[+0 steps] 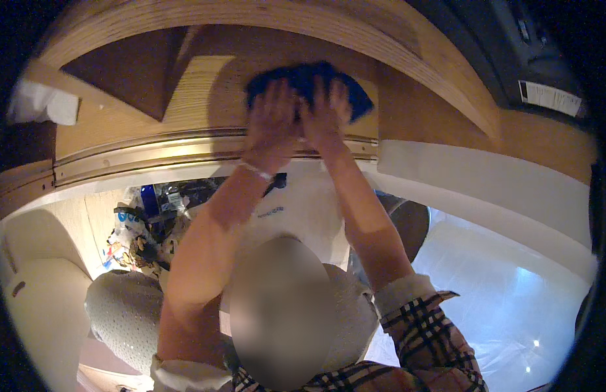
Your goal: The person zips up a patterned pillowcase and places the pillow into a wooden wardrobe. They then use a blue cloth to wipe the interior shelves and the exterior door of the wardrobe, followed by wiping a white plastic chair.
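A dark blue cloth (359, 95) lies bunched on the wood-grain surface of a cabinet or shelf (197, 93). My left hand (273, 117) rests flat on the cloth's left part, fingers extended; a pale band circles that wrist. Close beside it, my right hand (326, 110) presses on the middle of the cloth with its fingers spread. Both hands are blurred, and neither shows a clear grip on the fabric. A grooved wooden rail (185, 149) runs along the near edge of the surface, under my wrists.
A curved wooden edge (283, 17) spans the far side. A black appliance (509, 54) with a printed label stands at upper right. White crumpled material (45, 103) sits at left. Packaging and litter (141, 235) lie below. Translucent plastic sheeting (499, 294) covers the lower right.
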`<state>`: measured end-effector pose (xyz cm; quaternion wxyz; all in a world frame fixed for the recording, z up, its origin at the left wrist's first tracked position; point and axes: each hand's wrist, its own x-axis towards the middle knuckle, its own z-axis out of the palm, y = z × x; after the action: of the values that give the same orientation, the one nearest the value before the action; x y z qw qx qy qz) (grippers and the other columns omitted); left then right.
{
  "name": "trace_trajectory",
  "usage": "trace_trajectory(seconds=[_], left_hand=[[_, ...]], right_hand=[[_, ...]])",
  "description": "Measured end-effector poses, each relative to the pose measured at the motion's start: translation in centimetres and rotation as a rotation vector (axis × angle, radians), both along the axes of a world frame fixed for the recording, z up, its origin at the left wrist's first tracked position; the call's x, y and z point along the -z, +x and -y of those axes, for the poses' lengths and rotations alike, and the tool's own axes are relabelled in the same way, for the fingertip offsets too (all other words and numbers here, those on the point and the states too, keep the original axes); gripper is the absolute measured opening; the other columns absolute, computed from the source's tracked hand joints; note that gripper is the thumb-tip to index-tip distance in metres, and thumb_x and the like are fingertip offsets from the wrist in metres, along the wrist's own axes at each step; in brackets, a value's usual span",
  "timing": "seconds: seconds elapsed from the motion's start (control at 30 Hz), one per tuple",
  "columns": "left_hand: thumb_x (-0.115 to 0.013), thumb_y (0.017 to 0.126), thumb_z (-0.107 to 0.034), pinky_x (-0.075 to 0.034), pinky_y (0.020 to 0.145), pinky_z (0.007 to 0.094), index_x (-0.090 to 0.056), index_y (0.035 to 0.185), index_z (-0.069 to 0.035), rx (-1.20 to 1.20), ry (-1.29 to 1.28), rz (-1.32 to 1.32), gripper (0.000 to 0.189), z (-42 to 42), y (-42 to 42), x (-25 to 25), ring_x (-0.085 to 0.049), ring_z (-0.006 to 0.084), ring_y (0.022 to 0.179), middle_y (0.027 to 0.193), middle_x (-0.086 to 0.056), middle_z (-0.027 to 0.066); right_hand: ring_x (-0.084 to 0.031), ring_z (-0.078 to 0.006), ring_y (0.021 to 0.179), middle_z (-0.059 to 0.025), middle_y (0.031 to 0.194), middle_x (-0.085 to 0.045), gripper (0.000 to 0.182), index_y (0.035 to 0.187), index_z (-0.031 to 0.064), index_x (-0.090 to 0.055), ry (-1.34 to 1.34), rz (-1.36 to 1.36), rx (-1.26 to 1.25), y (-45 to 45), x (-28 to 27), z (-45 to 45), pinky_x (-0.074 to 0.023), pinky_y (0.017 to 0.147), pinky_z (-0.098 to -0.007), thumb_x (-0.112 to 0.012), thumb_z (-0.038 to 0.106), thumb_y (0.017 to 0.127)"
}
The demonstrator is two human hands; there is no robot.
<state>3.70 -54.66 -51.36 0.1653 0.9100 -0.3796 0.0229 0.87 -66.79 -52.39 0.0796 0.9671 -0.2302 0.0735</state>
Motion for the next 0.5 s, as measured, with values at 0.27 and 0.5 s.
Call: trace_trajectory(seconds=[0.27,0.5], left_hand=[[-0.038,0.084,-0.029,-0.015,0.104,0.0434,-0.04,0.125,-0.004,0.261,-0.105,-0.014,0.048,5.2,0.0,2.6,-0.023,0.0326,0.126,0.134,-0.029,0.0185],[-0.038,0.086,-0.032,-0.022,0.1,0.0462,-0.036,0.126,-0.003,-0.335,0.032,0.169,0.049,-10.4,1.2,-0.5,-0.025,0.0367,0.123,0.135,-0.024,0.0235]], right_hand=[[-0.035,-0.0349,0.116,-0.0219,0.124,-0.039,0.052,0.121,0.0027,-0.042,0.036,0.218,0.112,-3.4,0.0,2.9,-0.0323,0.094,-0.0427,-0.05,0.032,0.078],[-0.03,-0.0308,0.121,-0.0158,0.126,-0.04,0.051,0.118,0.0069,-0.047,0.409,0.253,-0.378,2.8,-2.4,-10.3,-0.0228,0.098,-0.0488,-0.053,0.026,0.071]])
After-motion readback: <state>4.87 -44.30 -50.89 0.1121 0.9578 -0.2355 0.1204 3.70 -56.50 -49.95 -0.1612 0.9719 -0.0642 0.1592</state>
